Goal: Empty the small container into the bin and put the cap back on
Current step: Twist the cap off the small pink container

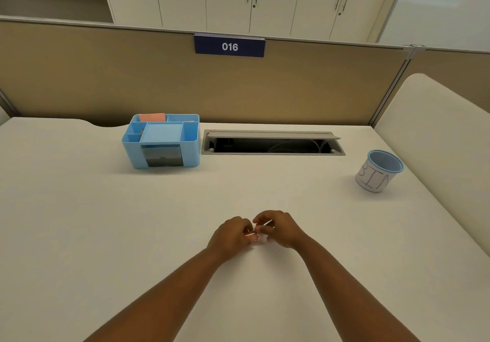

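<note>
A small clear container (258, 237) sits between my two hands at the middle of the white desk (79, 209), mostly hidden by my fingers. My left hand (232, 233) grips it from the left. My right hand (279, 229) pinches its top from the right; whether that part is the cap, I cannot tell. Thin pale edges show between my fingertips. The bin (379, 170), a white cup with a blue rim and "BIN" written on it, stands upright at the far right of the desk, well away from both hands.
A blue desk organiser (161, 142) with sticky notes stands at the back left. An open cable slot (271, 144) lies in the desk behind my hands. A tan partition (106, 76) closes the back, and a cream panel (437, 129) borders the right.
</note>
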Demonstrator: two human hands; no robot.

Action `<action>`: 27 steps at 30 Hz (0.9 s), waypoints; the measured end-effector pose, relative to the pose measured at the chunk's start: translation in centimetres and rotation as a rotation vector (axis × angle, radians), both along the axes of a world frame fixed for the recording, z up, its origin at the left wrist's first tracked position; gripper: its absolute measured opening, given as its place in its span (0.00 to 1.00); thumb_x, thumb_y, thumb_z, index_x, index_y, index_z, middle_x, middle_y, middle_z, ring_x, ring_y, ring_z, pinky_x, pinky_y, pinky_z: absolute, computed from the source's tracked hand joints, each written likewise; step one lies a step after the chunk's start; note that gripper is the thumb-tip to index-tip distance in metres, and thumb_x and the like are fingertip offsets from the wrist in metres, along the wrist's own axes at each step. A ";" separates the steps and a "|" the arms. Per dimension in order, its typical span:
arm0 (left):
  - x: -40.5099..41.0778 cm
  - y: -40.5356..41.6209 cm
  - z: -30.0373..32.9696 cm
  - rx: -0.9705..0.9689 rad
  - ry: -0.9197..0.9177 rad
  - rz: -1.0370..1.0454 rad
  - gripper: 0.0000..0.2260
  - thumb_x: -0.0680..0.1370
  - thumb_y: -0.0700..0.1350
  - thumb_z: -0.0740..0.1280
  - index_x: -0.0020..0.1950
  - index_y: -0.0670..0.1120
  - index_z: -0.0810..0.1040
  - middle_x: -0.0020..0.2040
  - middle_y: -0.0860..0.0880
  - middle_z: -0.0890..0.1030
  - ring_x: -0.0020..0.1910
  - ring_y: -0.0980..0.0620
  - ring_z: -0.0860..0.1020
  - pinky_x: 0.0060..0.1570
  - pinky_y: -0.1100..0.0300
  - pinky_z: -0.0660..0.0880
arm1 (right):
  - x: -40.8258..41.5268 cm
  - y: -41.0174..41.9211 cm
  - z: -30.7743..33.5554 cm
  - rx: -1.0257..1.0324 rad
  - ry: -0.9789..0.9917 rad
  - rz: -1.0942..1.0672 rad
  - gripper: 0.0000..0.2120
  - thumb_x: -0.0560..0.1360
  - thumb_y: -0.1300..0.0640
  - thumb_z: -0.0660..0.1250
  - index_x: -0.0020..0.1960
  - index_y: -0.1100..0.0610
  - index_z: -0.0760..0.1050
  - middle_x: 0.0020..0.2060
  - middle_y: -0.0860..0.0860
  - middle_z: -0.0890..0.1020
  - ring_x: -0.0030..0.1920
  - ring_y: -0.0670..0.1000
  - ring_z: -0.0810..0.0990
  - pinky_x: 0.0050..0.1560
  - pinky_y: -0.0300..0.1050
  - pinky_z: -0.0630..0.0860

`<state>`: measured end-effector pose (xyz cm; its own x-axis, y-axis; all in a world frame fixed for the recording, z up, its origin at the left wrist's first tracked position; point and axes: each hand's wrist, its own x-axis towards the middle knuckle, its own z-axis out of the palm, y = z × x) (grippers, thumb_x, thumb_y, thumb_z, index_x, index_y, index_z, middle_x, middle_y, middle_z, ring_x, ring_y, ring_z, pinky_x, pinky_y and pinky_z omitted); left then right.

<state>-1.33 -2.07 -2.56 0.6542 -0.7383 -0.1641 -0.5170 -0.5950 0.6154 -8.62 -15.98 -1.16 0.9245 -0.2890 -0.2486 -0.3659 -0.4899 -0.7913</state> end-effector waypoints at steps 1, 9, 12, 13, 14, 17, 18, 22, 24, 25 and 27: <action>0.0 0.1 0.0 -0.019 0.009 0.013 0.14 0.73 0.53 0.66 0.51 0.45 0.77 0.50 0.45 0.80 0.48 0.48 0.77 0.46 0.55 0.72 | 0.0 0.1 0.0 0.037 0.015 -0.027 0.10 0.72 0.58 0.68 0.52 0.59 0.77 0.44 0.52 0.79 0.42 0.52 0.80 0.33 0.35 0.77; 0.2 0.8 0.9 -0.256 0.043 0.038 0.08 0.76 0.48 0.62 0.52 0.47 0.72 0.51 0.47 0.78 0.47 0.49 0.75 0.46 0.56 0.72 | 0.6 0.6 1.9 0.212 -0.037 -0.076 0.10 0.73 0.56 0.67 0.50 0.62 0.79 0.39 0.54 0.82 0.37 0.47 0.80 0.39 0.38 0.81; -0.2 0.5 1.4 -0.271 0.042 0.043 0.07 0.78 0.46 0.58 0.54 0.45 0.67 0.51 0.47 0.76 0.48 0.46 0.76 0.47 0.52 0.73 | 1.4 1.0 3.1 0.155 -0.116 -0.097 0.08 0.73 0.57 0.67 0.48 0.61 0.80 0.34 0.49 0.80 0.33 0.43 0.79 0.38 0.36 0.81; -0.4 0.4 1.5 -0.283 0.042 0.051 0.07 0.79 0.45 0.57 0.54 0.44 0.66 0.51 0.48 0.76 0.48 0.47 0.76 0.48 0.52 0.73 | 1.6 1.3 3.5 0.141 -0.136 -0.101 0.08 0.73 0.57 0.68 0.48 0.61 0.80 0.33 0.48 0.80 0.31 0.43 0.79 0.38 0.35 0.81; -0.5 0.3 1.6 -0.308 0.043 0.062 0.07 0.79 0.44 0.56 0.54 0.44 0.67 0.51 0.48 0.76 0.49 0.48 0.76 0.48 0.54 0.73 | 1.8 1.4 3.9 0.128 -0.150 -0.102 0.08 0.73 0.58 0.68 0.48 0.61 0.80 0.33 0.49 0.80 0.32 0.43 0.79 0.37 0.35 0.81; -0.5 0.3 1.9 -0.375 0.045 0.088 0.06 0.79 0.44 0.56 0.53 0.43 0.69 0.53 0.46 0.77 0.49 0.48 0.76 0.49 0.53 0.74 | 2.0 1.9 4.9 0.062 -0.158 -0.084 0.10 0.72 0.57 0.69 0.49 0.62 0.80 0.39 0.55 0.83 0.35 0.48 0.81 0.36 0.33 0.80; -0.5 0.4 2.0 -0.374 0.041 0.092 0.06 0.79 0.44 0.56 0.52 0.43 0.69 0.51 0.45 0.78 0.47 0.47 0.76 0.47 0.51 0.74 | 2.0 2.0 5.2 0.039 -0.157 -0.076 0.10 0.72 0.56 0.69 0.48 0.62 0.80 0.41 0.57 0.84 0.36 0.49 0.81 0.35 0.32 0.79; -0.3 0.8 2.6 -0.364 0.009 0.089 0.08 0.79 0.47 0.56 0.49 0.42 0.69 0.41 0.48 0.75 0.38 0.49 0.72 0.38 0.55 0.69 | 2.0 2.3 5.9 -0.058 -0.155 -0.013 0.10 0.73 0.55 0.67 0.45 0.62 0.81 0.44 0.59 0.85 0.34 0.48 0.80 0.38 0.34 0.76; -0.1 0.8 2.8 -0.374 0.006 0.075 0.08 0.79 0.47 0.56 0.46 0.43 0.68 0.37 0.51 0.73 0.34 0.53 0.70 0.35 0.59 0.67 | 2.0 2.3 6.0 -0.117 -0.169 0.010 0.11 0.74 0.54 0.65 0.44 0.61 0.81 0.43 0.59 0.85 0.31 0.45 0.78 0.37 0.32 0.74; 0.0 0.8 2.9 -0.375 0.012 0.064 0.07 0.79 0.47 0.56 0.46 0.45 0.67 0.36 0.52 0.73 0.33 0.53 0.69 0.34 0.59 0.66 | 2.0 2.3 6.1 -0.141 -0.177 0.015 0.11 0.74 0.54 0.65 0.44 0.61 0.81 0.43 0.59 0.85 0.30 0.43 0.78 0.35 0.29 0.72; 0.3 0.8 3.1 -0.371 0.032 0.041 0.06 0.79 0.47 0.56 0.46 0.46 0.67 0.37 0.50 0.74 0.33 0.51 0.70 0.35 0.59 0.66 | 2.0 2.2 6.2 -0.187 -0.195 0.024 0.12 0.75 0.54 0.64 0.45 0.61 0.81 0.43 0.58 0.84 0.28 0.42 0.76 0.32 0.25 0.69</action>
<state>-1.08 -1.29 0.50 0.6833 -0.7248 0.0885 -0.4745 -0.3486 0.8083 -6.58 -13.82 5.01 0.9569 -0.2902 -0.0099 -0.2020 -0.6409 -0.7406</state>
